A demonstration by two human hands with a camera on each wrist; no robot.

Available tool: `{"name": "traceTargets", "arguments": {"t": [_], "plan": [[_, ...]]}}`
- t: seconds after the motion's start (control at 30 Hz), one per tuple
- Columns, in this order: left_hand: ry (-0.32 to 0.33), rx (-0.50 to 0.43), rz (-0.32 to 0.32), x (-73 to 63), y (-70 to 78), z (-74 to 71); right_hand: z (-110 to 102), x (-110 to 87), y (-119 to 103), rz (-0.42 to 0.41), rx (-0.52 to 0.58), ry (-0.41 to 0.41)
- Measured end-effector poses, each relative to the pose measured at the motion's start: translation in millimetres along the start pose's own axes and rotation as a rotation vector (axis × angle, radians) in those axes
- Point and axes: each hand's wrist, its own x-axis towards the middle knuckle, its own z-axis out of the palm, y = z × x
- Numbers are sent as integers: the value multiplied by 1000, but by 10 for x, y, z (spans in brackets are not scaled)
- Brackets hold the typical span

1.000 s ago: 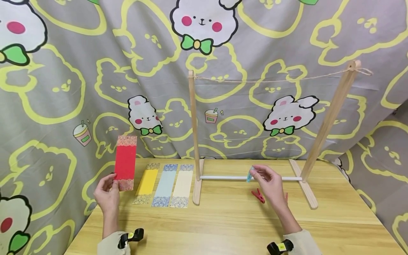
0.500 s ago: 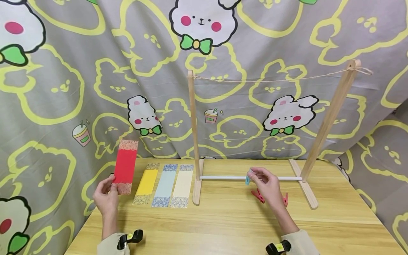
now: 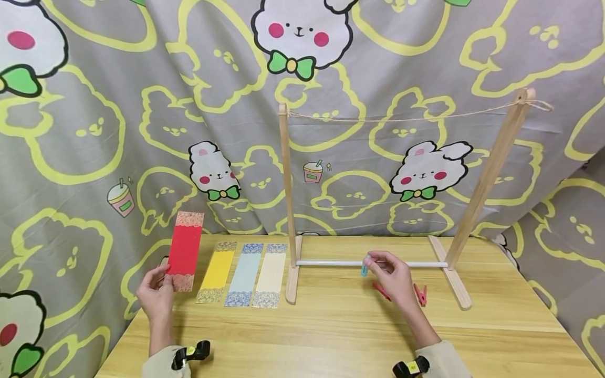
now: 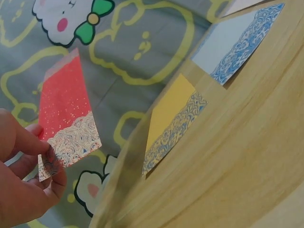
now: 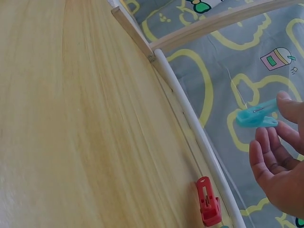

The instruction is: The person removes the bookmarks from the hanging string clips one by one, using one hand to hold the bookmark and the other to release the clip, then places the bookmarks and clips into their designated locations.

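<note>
My left hand pinches the lower left edge of a red paper card with patterned ends, held up above the table's left side. In the left wrist view, thumb and fingers grip a corner of that card. My right hand pinches a light blue clothespin in front of the rack's white bar. The right wrist view has this clothespin between thumb and forefinger, the other fingers curled loosely. Two red clothespins lie on the table by the right hand, one in plain sight, the other partly covered.
Flat on the table lie a yellow card, a pale blue card and a cream card. A wooden rack stands at the back, with a string across its top. A patterned curtain hangs behind.
The red card and left hand have sunk slightly. My right hand has moved a little left and down with the blue clothespin, uncovering the red clothespin on its right.
</note>
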Motion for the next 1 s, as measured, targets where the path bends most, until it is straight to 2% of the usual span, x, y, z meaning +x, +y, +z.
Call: {"name": "traceTargets", "arguments": {"t": [0.07, 0.17, 0.43, 0.67, 0.9, 1.0], "plan": [[-12, 5, -16, 3, -9, -10, 3, -3, 12, 10, -22, -6], [-23, 25, -38, 6, -23, -15, 6, 40, 192, 13, -42, -13], [-40, 102, -93, 10, -65, -35, 37, 37, 239, 29, -78, -17], [-47, 133, -123, 8, -127, -61, 42, 19, 266, 90, -136, -41], [-73, 133, -123, 37, -178, -107, 77, 7, 301, 72, -211, -41], [-71, 149, -138, 57, -195, -146, 139, -19, 335, 57, -238, -66]]}}
